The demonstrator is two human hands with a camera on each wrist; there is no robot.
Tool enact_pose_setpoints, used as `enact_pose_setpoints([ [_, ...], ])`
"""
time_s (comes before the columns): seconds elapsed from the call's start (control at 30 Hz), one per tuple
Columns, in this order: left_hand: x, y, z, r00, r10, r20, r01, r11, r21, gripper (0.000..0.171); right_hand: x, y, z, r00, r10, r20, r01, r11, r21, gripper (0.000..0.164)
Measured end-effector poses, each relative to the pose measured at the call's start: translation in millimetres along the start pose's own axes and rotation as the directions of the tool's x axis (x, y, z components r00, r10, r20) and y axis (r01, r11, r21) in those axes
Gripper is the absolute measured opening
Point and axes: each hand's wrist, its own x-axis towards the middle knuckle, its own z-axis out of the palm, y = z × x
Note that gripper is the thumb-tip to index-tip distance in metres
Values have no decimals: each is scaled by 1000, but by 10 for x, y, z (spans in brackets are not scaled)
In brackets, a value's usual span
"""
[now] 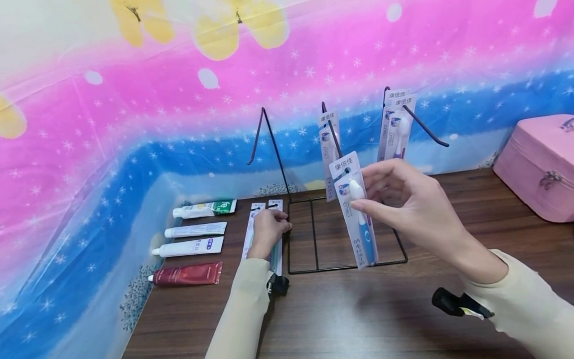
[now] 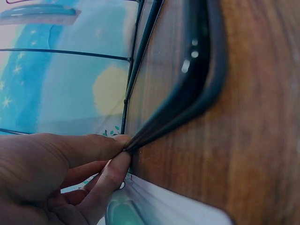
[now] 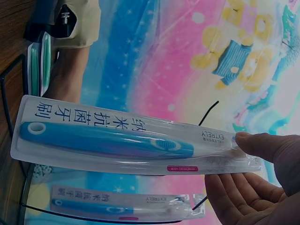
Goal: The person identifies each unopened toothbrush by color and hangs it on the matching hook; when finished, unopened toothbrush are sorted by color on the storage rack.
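My right hand (image 1: pixel 403 199) holds a packaged blue toothbrush (image 1: pixel 368 239) by its upper part, thumb on the front, fingers at the edge and behind. The pack is at the front end of the middle hook (image 1: pixel 334 134); a dark tip shows near its top hole, though I cannot tell how far through it goes. In the left wrist view, my left hand (image 2: pixel 93 164) pinches the thin black wire of the display rack (image 2: pixel 164 110) between thumb and finger, low by the table. Packaged toothbrushes (image 1: pixel 247 234) lie beneath and beside that hand.
Another packaged toothbrush (image 1: pixel 329 164) hangs farther back on the middle hook. Purple-handled packs (image 1: pixel 396 129) hang on the right hook. The left hook (image 1: pixel 255 139) is bare. Several toothpaste tubes (image 1: pixel 188 274) lie at the left. A pink case (image 1: pixel 533 164) stands at the right, against the patterned cloth.
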Motion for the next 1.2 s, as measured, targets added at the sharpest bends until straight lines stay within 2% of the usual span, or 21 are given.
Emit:
enact_pose_setpoints([
  [0.3,-1,6,-7,1000,-14,4,14,1000,6,15,79,104,56,999,44,0,-44,999,-25,40],
  [0.73,5,3,-7,1000,-6,-2,6,1000,2,15,304,329,159,995,86,-58,-91,992,-86,40],
  [0.97,11,4,7,1000,22,-2,-22,999,34,15,416,417,189,991,110,-75,-120,984,-135,41],
  [1.2,4,-2,5,1000,18,-4,-18,1000,16,15,536,498,212,988,127,-84,-140,975,-170,43],
])
